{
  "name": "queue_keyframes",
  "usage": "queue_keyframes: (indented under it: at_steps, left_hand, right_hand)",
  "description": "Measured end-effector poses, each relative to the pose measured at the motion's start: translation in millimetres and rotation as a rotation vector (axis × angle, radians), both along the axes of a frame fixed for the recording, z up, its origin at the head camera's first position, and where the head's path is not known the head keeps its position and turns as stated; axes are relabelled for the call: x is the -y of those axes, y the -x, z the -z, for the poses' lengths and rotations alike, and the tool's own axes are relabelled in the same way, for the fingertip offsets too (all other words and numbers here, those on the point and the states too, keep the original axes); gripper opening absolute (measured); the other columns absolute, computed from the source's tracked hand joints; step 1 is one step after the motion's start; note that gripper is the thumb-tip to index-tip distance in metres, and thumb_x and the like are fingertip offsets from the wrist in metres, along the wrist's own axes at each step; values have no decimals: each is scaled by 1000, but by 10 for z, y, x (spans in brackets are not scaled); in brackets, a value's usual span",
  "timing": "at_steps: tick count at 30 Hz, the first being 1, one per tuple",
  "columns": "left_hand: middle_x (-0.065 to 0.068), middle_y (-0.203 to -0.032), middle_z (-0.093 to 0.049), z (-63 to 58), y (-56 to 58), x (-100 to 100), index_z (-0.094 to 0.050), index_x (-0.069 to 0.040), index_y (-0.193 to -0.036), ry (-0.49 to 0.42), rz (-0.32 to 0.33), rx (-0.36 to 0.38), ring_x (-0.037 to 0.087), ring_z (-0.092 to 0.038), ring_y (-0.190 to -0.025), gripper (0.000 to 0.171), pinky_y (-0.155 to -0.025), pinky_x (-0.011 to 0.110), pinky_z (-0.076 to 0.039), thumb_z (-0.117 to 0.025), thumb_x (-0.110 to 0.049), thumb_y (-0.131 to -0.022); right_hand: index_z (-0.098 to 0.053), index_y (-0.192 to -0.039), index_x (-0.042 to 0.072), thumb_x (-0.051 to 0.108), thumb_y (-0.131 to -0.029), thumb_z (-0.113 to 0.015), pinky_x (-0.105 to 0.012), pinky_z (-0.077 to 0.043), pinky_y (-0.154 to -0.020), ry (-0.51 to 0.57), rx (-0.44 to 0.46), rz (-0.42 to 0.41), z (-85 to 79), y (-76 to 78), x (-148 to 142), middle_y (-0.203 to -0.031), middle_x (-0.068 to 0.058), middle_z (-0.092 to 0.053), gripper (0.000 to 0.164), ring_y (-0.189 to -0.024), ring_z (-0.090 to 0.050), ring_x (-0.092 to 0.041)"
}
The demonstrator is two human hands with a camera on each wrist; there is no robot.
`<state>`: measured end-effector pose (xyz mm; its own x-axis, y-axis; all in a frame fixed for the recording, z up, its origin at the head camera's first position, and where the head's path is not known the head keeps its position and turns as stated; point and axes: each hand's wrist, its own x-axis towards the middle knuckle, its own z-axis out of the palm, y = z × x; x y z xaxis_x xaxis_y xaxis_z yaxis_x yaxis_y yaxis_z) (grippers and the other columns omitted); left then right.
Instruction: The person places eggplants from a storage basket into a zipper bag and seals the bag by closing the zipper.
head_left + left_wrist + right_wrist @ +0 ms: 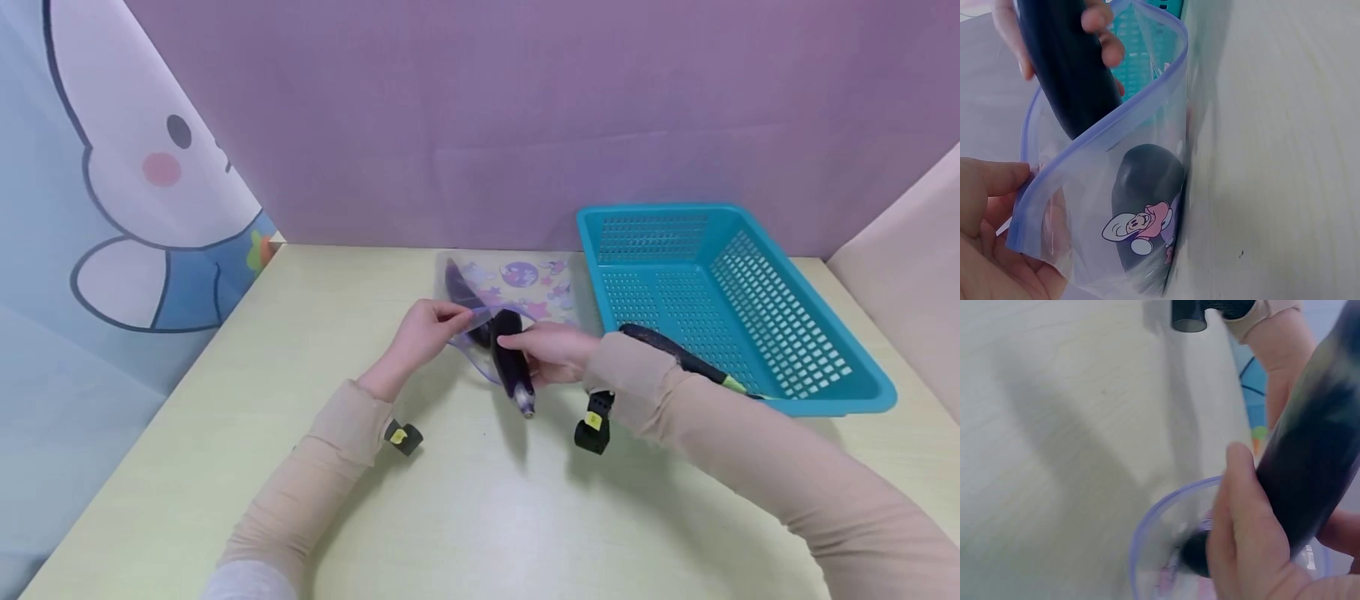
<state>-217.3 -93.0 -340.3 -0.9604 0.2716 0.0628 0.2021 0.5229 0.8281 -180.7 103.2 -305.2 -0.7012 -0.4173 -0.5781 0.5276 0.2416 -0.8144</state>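
Far left of the bag hangs a blue cloth (187,275) printed with a white cartoon figure. The left hand (427,329) is at the bag's left rim; its thumb and forefinger pinch the edge, and the mouth stands open. A small black camera (405,437) is worn on that wrist, left of the bag and toward the person.

The bag (555,287), clear with a purple rim and cartoon prints, lies on a pale table (480,517) before a purple wall (487,100). Inside it, along its left side, is one eggplant (461,285). A second eggplant (512,354) is at the bag's mouth, blunt end within the rim, pale stem end toward the person.

The right hand (558,348), at the bag's right rim, grips this second eggplant, thumb on one side and fingers curled round the other. Right of the bag, close beside it, stands a blue plastic basket (817,317); whether they touch cannot be determined. A long dark vegetable (693,362) with a green end shows at the basket's near side, partly behind the right sleeve (720,417).
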Motion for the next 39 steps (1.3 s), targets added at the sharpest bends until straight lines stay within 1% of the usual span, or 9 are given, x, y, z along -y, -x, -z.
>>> queue_keyframes:
  at_steps: [5, 8, 11, 14, 19, 27, 31, 34, 39]
  left_hand:
    - [18, -100, -71, 1, 2, -5, -70, 1, -106, 6, 9, -9, 14, -60, -78, 23, -69, 21, -47, -58, -15, -94]
    - [18, -101, -71, 6, 6, -13, -70, 2, -106, 11, 17, -17, 18, -62, -82, 23, -71, 23, -49, -58, -15, -93]
    - [18, -102, -71, -4, 1, -11, -70, 1, -106, 14, 17, -20, 18, -62, -83, 23, -73, 25, -49, -59, -15, -93]
    - [17, -102, -71, -8, -1, -8, -70, 1, -106, 21, 17, -26, 18, -62, -83, 24, -73, 24, -49, -59, -15, -93]
    - [18, -102, -71, 1, -1, -6, -70, 2, -106, 22, 24, -26, 17, -61, -82, 23, -71, 22, -47, -59, -15, -93]
    - [16, -97, -71, 28, -3, -6, -71, 2, -102, 15, 33, -35, 9, -57, -76, 22, -69, 21, -46, -59, -14, -93]
    - [17, -98, -71, 23, -3, -10, -71, 3, -104, 13, 30, -33, 12, -59, -79, 22, -70, 20, -47, -59, -13, -93]
    - [18, -100, -71, 17, -13, -12, -70, 3, -105, 6, 28, -17, 17, -62, -83, 23, -73, 22, -49, -59, -13, -93]
    - [19, -103, -70, 13, -27, -9, -69, 4, -107, -12, 23, -5, 22, -65, -90, 24, -79, 28, -53, -58, -13, -94]
  right_hand:
    - [-28, -139, -8, 21, -101, -44, -43, -47, -97, -53, 6, 99, 91, 27, 96, -128, -24, -48, 51, -111, -55, -31]
    - [-26, -141, -7, 20, -101, -44, -45, -44, -99, -97, 7, 125, 145, 56, 135, -134, -25, -45, 52, -119, -51, -35]
    - [-25, -142, -7, 19, -101, -44, -46, -43, -100, -117, -2, 148, 179, 75, 176, -135, -27, -44, 52, -120, -50, -36]
    - [-25, -141, -8, 18, -100, -45, -48, -45, -98, -137, -27, 163, 213, 92, 221, -133, -28, -46, 52, -119, -51, -38]
    - [-27, -141, -4, 18, -99, -47, -48, -47, -95, -194, -36, 187, 280, 156, 276, -132, -27, -49, 52, -117, -54, -38]
    - [-38, -138, -3, 22, -97, -51, -42, -49, -94, -187, -42, 222, 331, 315, 318, -131, -20, -53, 49, -114, -57, -32]
    - [-44, -134, -2, 24, -96, -54, -42, -49, -94, -211, -73, 234, 349, 352, 336, -131, -19, -54, 48, -112, -57, -31]
    - [-46, -133, -1, 26, -96, -54, -41, -49, -94, -221, -79, 245, 359, 375, 350, -130, -18, -55, 47, -107, -58, -28]
    - [-46, -134, 1, 28, -97, -51, -34, -49, -88, -159, -41, 281, 394, 449, 344, -133, -15, -53, 46, -97, -56, -20]
